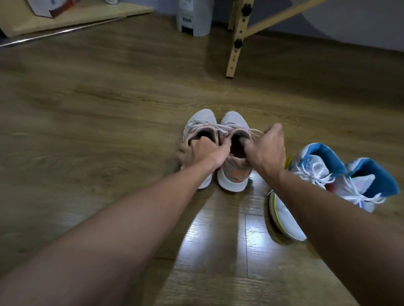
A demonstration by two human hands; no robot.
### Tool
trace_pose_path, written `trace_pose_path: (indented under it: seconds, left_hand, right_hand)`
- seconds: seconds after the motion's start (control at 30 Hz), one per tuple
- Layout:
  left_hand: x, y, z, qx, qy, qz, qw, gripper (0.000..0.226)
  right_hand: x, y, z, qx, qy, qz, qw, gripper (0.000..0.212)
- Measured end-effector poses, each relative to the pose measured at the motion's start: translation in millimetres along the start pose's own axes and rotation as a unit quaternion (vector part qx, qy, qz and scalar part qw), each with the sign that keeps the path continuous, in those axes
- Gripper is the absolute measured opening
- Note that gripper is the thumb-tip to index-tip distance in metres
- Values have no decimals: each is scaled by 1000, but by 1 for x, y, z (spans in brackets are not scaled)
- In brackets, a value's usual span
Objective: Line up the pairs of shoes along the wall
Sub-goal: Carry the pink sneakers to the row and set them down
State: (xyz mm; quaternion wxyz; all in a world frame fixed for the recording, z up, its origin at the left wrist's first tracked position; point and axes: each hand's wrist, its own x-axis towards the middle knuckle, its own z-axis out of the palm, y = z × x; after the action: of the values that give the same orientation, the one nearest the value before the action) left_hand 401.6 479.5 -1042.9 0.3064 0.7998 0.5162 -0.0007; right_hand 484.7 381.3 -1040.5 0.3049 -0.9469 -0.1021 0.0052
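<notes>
A pair of grey sneakers with orange trim stands side by side on the wooden floor, toes pointing away from me. My left hand (204, 152) has its fingers inside the collar of the left grey sneaker (201, 120). My right hand (266, 148) grips the collar of the right grey sneaker (234, 122), fingers inside the opening. To the right lies a pair of white high-top sneakers with blue lining, one (315, 160) next to my right wrist, the other (367, 181) further right. Both high-tops lie tipped, with a white sole (283, 216) showing.
The grey wall (352, 17) runs across the back right. A wooden frame leg (235, 48) stands near it, with a white appliance (192, 13) to its left. A cardboard sheet (77, 17) lies at the back left. Open wooden floor (91, 99) stretches left of the shoes.
</notes>
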Motion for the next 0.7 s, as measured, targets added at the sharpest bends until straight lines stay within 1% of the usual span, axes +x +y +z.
trace_pose_path:
  seconds: [0.03, 0.07, 0.1, 0.13, 0.17, 0.2, 0.23, 0.3, 0.4, 0.47, 0.57, 0.63, 0.7]
  left_hand:
    - [-2, 6, 1, 8, -22, -11, 1000, 73]
    - [-3, 10, 2, 14, -42, -19, 999, 79]
    - [-3, 13, 2, 16, -56, -28, 998, 83]
    - [-2, 15, 3, 14, -58, -36, 998, 81]
    - [-2, 16, 4, 11, -51, -42, 998, 71]
    - [-3, 15, 5, 7, -39, -44, 998, 58]
    - [-5, 13, 6, 4, -28, -42, 999, 47]
    - [-6, 7, 7, 0, -9, -27, 1000, 36]
    - [-8, -22, -3, 5, 20, -14, 1000, 29]
    - [-8, -46, -16, 13, 39, -10, 999, 28]
    - [-10, -97, -47, 29, 65, -30, 997, 26]
    - [-11, -128, -70, 16, 82, -38, 996, 27]
    - [-20, -156, -91, 13, 85, -59, 995, 23]
  right_hand:
    - [2, 2, 2, 20, -52, 72, 996, 60]
    - [3, 3, 3, 59, -119, 148, 980, 51]
    - [4, 4, 3, 104, -193, 209, 953, 33]
    - [3, 4, 3, 131, -244, 244, 929, 17]
    - [3, 3, 2, 130, -274, 251, 919, 9]
    - [3, 2, 1, 117, -287, 241, 920, 6]
    - [1, -1, 0, 103, -292, 227, 923, 9]
    - [-9, -7, -5, 86, -300, 206, 927, 15]
    - [-33, -21, 0, 71, -351, 171, 918, 21]
    - [-52, -31, 9, 92, -383, 149, 907, 27]
    - [-89, -59, 31, 116, -400, 122, 901, 35]
    - [-115, -83, 42, 120, -417, 103, 895, 33]
    - [-141, -102, 50, 93, -430, 64, 896, 26]
